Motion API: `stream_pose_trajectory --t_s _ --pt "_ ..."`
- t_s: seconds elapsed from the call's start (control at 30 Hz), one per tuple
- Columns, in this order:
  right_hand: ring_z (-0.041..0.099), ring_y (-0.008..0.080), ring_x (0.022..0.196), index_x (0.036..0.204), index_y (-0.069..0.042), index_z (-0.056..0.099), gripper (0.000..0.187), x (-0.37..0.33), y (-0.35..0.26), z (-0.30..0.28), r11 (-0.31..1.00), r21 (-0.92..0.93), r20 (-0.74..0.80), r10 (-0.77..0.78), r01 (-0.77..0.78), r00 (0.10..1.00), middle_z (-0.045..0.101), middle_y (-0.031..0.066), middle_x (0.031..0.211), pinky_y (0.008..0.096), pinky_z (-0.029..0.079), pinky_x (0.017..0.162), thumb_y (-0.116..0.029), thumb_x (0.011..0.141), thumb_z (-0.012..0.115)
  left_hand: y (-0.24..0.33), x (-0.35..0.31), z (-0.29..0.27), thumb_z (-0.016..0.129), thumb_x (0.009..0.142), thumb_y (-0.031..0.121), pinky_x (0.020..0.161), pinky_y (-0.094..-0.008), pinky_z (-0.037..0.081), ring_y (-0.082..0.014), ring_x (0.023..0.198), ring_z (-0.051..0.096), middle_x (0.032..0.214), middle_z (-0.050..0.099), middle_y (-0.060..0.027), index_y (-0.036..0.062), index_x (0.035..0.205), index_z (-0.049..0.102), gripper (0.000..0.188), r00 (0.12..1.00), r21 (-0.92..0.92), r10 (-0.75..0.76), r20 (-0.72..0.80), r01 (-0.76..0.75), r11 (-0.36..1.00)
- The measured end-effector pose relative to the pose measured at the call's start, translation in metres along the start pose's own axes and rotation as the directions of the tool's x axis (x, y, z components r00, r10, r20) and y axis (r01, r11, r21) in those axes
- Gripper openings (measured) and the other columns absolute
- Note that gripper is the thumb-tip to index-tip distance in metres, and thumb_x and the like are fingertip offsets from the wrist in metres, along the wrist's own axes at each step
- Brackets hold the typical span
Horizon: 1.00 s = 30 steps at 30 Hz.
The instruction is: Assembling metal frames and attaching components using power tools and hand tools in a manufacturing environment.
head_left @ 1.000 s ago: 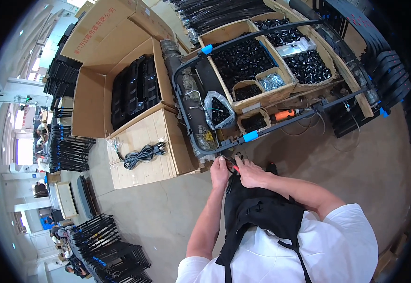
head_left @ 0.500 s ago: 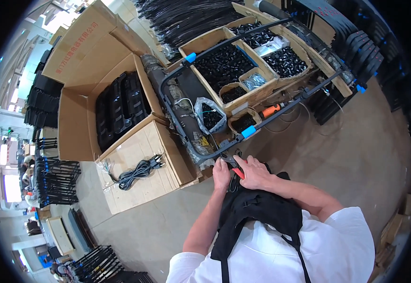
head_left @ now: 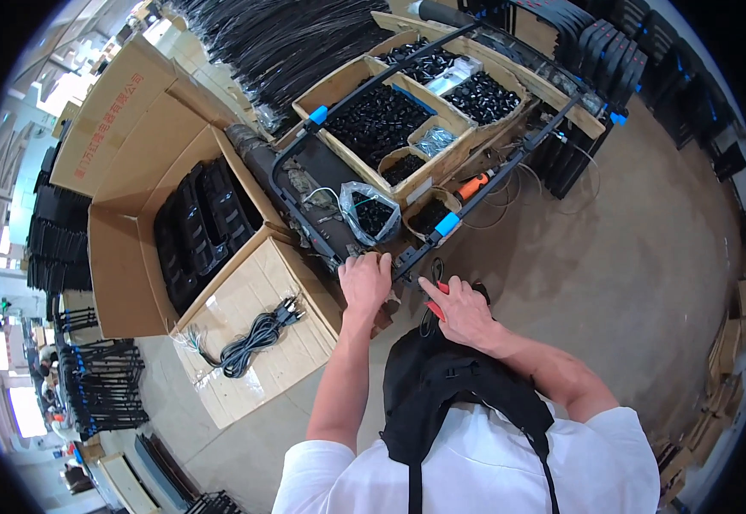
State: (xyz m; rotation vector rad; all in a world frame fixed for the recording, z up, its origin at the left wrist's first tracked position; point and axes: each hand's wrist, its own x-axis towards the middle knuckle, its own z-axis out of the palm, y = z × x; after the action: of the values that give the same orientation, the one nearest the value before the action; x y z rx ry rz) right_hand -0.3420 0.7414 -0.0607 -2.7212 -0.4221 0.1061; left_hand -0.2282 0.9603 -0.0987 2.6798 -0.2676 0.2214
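My left hand [head_left: 364, 279] grips the near corner of a black metal frame [head_left: 510, 163] that lies across a workbench. My right hand [head_left: 463, 310] sits just right of it, closed on a red-handled tool [head_left: 435, 304] with dark blades pointing at the frame. A blue clip [head_left: 447, 224] sits on the frame rail just beyond my hands. A black apron or bag [head_left: 441, 385] hangs on my chest below the hands.
Wooden trays [head_left: 441, 167] hold small black parts; a clear bag of parts [head_left: 370, 214] and an orange tool [head_left: 474, 185] lie near. At left stand an open carton of black pieces [head_left: 193, 231] and a closed carton [head_left: 262, 343] with a coiled black cable [head_left: 253, 336].
The view has swung, so the bench and cartons sit lower and closer. My left hand has taken hold of the frame corner, and my right hand with the tool has moved toward it.
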Motion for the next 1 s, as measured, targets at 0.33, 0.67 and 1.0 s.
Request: stream_pose_trajectory --t_s 0.33,0.67,1.0 --pt "0.061 0.0345 0.089 0.154 -0.017 0.052 0.063 -0.005 -0.018 0.012 0.997 -0.028 -0.079 0.075 -0.077 0.994 0.054 0.0171 0.101 0.0447 0.056 0.069 -0.020 0.093 0.068 0.006 0.009 0.027 0.049 0.108 0.039 0.076 -0.0561 0.057 -0.0443 0.082 0.073 0.085 0.074 -0.0240 0.0047 0.087 0.067 0.044 0.966 0.036 -0.083 0.243 0.077 0.996" --pt "0.061 0.0338 0.087 0.154 -0.015 0.052 0.058 -0.003 -0.030 0.027 0.988 -0.083 -0.095 0.123 -0.131 0.988 0.055 0.0188 0.101 0.0426 0.056 0.068 -0.024 0.098 0.065 0.006 0.013 0.031 0.050 0.107 0.036 0.075 -0.0567 0.058 -0.0463 0.079 0.074 0.085 0.075 -0.0251 0.0039 0.088 0.070 0.042 0.964 0.073 -0.146 0.223 0.132 0.988" --pt "0.060 0.0284 0.085 0.154 -0.014 0.053 0.057 0.000 -0.026 0.043 0.953 -0.286 -0.185 0.050 -0.103 0.981 0.053 0.0134 0.095 0.0380 0.055 0.066 -0.029 0.100 0.064 0.004 0.014 0.036 0.050 0.108 0.037 0.076 -0.0561 0.058 -0.0450 0.081 0.074 0.084 0.075 -0.0247 0.0051 0.089 0.069 0.042 0.956 0.106 -0.191 0.225 0.170 0.980"
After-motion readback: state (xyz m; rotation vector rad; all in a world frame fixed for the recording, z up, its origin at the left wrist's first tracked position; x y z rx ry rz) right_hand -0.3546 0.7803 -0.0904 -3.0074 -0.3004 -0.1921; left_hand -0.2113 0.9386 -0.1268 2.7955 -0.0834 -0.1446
